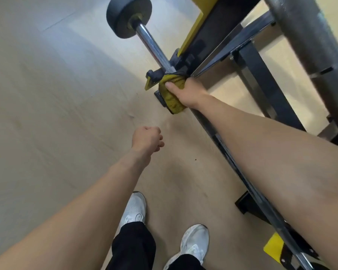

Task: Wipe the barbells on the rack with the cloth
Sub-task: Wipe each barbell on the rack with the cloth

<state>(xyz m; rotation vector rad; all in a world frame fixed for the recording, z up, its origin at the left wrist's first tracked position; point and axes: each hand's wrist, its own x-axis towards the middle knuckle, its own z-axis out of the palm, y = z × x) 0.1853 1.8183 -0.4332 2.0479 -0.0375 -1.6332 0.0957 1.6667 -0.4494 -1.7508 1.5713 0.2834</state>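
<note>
The right hand (185, 92) has its grip wrapped around a yellow-green cloth (172, 94), thumb lying across the top of the fabric, and the cloth is folded over the shaft of a barbell (150, 43). The cloth sits on the bar right where the bar crosses a black cradle of the rack (248, 61), and a loose end of it hangs down below the hand. The left hand (147, 140) hangs in the air lower in the picture, well apart from the bar, its fingers curled into a loose fist with nothing in its grip.

This single view looks down from the person's head. The barbell runs diagonally from the upper middle toward the lower right. Its chrome shaft leads up from the cloth to a round black weight plate (128, 15) at the far end. Below the cloth, the bar passes beneath the right forearm and goes on toward the lower right corner, where it is blurred. The rack is dark metal with yellow panels; one yellow panel stands near the weight plate, and a small yellow tab (273, 248) shows near the bottom right. A thick grey upright post (308, 47) crosses the upper right corner.

Underneath is a pale wood-look floor (47, 114). At the bottom stand two white sneakers (134, 210) below black trouser legs (133, 246), just left of the rack.
</note>
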